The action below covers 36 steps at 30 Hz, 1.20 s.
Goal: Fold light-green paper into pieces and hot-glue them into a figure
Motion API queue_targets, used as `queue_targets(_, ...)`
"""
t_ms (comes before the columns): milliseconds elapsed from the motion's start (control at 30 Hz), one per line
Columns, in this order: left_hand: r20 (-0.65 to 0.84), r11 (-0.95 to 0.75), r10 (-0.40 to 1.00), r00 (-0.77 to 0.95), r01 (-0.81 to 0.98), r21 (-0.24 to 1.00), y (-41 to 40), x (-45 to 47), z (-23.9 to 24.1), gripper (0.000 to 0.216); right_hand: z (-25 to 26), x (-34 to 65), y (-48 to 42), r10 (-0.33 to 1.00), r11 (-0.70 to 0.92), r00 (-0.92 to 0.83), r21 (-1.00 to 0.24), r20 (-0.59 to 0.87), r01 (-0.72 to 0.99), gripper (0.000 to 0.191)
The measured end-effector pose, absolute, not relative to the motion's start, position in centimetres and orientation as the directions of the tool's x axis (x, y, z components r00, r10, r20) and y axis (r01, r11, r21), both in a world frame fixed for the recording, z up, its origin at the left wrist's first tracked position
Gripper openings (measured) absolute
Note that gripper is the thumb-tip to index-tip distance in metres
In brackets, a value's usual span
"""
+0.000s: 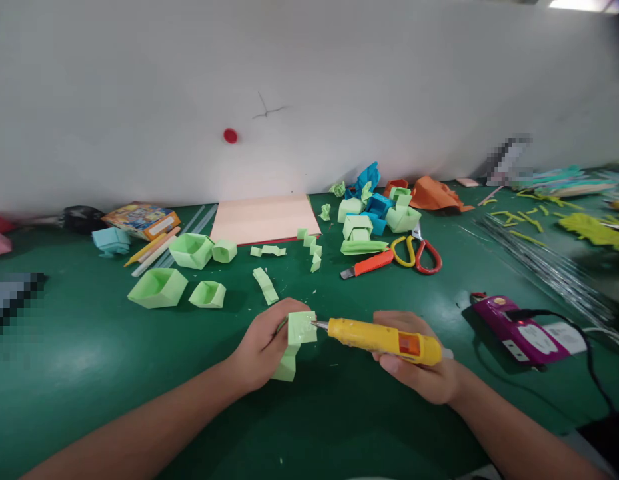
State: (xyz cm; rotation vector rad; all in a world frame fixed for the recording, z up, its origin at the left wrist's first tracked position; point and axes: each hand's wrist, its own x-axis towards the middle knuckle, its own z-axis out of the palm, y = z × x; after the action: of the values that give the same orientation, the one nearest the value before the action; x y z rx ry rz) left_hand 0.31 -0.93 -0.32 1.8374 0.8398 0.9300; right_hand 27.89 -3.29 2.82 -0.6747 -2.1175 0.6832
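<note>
My left hand (263, 347) is closed round a folded light-green paper piece (298, 337), held just above the green table (89, 380). My right hand (419, 363) grips a yellow glue gun (384, 339) lying sideways, its metal nozzle touching the top face of the green paper piece. Both hands are near the table's front middle.
Green paper boxes (159, 288) and folded strips (265, 285) lie to the left and behind. A pink sheet (264, 219), an orange cutter (366, 265), scissors (416, 253), blue and green paper shapes (376, 213), a purple device with a cable (514, 330) and thin wires (549, 263) lie around.
</note>
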Motion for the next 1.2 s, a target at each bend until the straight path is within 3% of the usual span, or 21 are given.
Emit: queue_targets(1200,0.261,-0.328,0.849,0.459,0.072,0.942,-0.95,0.44,-0.31,0.021,2.32,28.45,-3.26,0.678,0.665,-0.605,-0.700,0.418,0.261,0.028)
